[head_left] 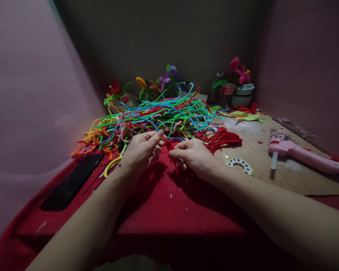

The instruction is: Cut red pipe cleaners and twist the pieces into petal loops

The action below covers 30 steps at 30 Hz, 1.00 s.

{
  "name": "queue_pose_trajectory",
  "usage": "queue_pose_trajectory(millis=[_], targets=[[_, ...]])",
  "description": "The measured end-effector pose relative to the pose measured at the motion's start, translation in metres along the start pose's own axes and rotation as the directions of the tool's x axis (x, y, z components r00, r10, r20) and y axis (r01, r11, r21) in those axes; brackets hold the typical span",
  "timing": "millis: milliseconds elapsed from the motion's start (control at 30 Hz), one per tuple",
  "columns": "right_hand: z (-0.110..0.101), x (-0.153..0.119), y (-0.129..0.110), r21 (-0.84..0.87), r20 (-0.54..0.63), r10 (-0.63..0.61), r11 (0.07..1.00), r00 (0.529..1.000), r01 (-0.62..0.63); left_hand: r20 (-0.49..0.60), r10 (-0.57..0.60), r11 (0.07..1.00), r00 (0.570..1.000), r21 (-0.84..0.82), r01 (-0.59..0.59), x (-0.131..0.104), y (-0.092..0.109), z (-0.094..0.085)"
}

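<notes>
Fingers pinch a red fuzzy piece (pipe cleaners heaped behind).

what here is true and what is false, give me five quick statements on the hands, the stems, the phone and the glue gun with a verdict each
1. The right hand holds a red fuzzy piece in its fingers. True.
2. The pink glue gun lies on the brown board. True.
3. The black phone lies on the brown board. False: the phone lies on the red cloth, on the left side.
4. The pile of fuzzy stems is all one colour. False: the pile of fuzzy stems mixes green, blue, red, orange and more.
5. The pile of fuzzy stems lies beyond the left hand. True.
</notes>
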State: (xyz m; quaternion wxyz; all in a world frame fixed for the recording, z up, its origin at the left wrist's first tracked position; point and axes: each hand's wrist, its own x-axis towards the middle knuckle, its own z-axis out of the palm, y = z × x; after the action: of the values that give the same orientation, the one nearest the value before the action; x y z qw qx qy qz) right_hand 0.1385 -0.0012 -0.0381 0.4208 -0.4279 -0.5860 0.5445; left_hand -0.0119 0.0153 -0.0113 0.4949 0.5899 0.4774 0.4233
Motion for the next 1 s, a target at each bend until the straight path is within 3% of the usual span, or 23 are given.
queue_pose_trajectory(millis=[133,233,333,433,467,533,633,700,767,867,1000], targets=[[0.000,0.000,0.001,0.012,0.007,-0.014,1.000,1.000,0.014,0.130,-0.074,0.994,0.989,0.083,0.064,0.000,0.003,-0.006],[0.001,0.000,0.002,0.033,0.031,0.007,0.999,0.999,-0.008,0.175,-0.070,0.980,0.982,0.198,0.034,-0.003,0.004,-0.003],[0.002,-0.001,0.000,0.060,0.026,0.041,0.997,0.999,-0.043,0.082,0.091,0.915,0.993,0.386,-0.115,-0.006,0.004,0.005],[0.002,-0.002,-0.002,0.065,0.001,0.068,0.996,0.998,-0.068,0.043,0.392,0.726,0.919,0.599,-0.338,-0.009,0.001,0.013],[0.001,-0.003,-0.003,0.070,0.001,0.075,0.995,0.997,-0.075,0.043,0.439,0.688,0.898,0.626,-0.367,-0.009,0.000,0.014],[0.001,-0.003,-0.004,0.105,0.023,0.082,0.991,0.996,-0.084,0.024,0.396,0.746,0.918,0.574,-0.337,-0.008,0.001,0.012],[0.000,-0.002,-0.003,0.206,0.025,0.085,0.975,0.996,-0.088,0.067,0.104,0.927,0.992,0.355,-0.121,-0.005,0.005,0.005],[-0.001,0.000,-0.002,0.268,-0.014,0.064,0.962,0.998,-0.058,0.151,-0.053,0.952,0.987,0.308,0.004,-0.004,0.008,0.001],[-0.001,0.001,-0.001,0.301,-0.039,0.033,0.953,0.999,-0.020,0.198,-0.118,0.936,0.973,0.349,0.043,-0.005,0.010,0.001],[-0.001,0.003,0.002,0.288,-0.090,0.006,0.958,0.996,0.021,0.185,-0.048,0.910,0.982,0.413,-0.034,-0.008,0.009,0.006],[-0.002,0.003,0.003,0.241,-0.174,-0.012,0.969,0.985,0.054,0.099,0.246,0.786,0.964,0.562,-0.259,-0.011,0.007,0.013]])
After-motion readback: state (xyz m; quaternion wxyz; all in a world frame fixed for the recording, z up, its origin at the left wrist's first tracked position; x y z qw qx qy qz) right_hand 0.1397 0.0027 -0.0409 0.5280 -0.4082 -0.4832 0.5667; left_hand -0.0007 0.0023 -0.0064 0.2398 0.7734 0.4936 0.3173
